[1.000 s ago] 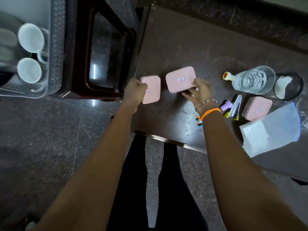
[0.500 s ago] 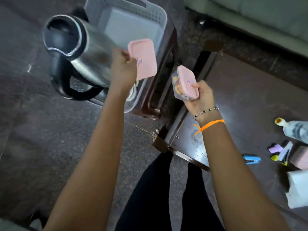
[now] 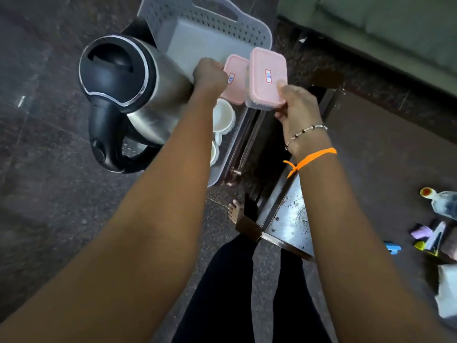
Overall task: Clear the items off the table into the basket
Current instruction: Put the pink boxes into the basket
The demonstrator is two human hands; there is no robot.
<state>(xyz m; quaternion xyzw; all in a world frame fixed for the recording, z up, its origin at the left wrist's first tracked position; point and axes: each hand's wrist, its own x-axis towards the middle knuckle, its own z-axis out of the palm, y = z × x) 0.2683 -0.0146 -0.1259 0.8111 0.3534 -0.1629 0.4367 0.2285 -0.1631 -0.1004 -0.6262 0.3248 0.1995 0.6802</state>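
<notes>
My left hand point(image 3: 209, 75) grips a small pink-lidded box point(image 3: 235, 79) over the grey perforated basket point(image 3: 207, 26). My right hand point(image 3: 296, 105) holds a second, larger pink-lidded clear box point(image 3: 268, 75) just right of the first, above the basket's right rim. Both boxes overlap slightly in view. Inside the basket stand a steel kettle point(image 3: 138, 95) with a black lid and handle and two white mugs point(image 3: 222, 117). The dark table point(image 3: 385, 169) lies to the right.
On the table's right part lie a clear bottle point(image 3: 442, 201), a purple item point(image 3: 421, 231), a stapler point(image 3: 435, 237), a blue clip point(image 3: 393, 248) and a white bag point(image 3: 447, 293). A dark stool point(image 3: 249, 144) carries the basket. A sofa point(image 3: 395, 28) is at top right. My foot point(image 3: 235, 211) is by the table leg.
Both hands lifted the pink boxes off the table and carried them left. They now hang together over the basket; the right box has tipped lid-up.
</notes>
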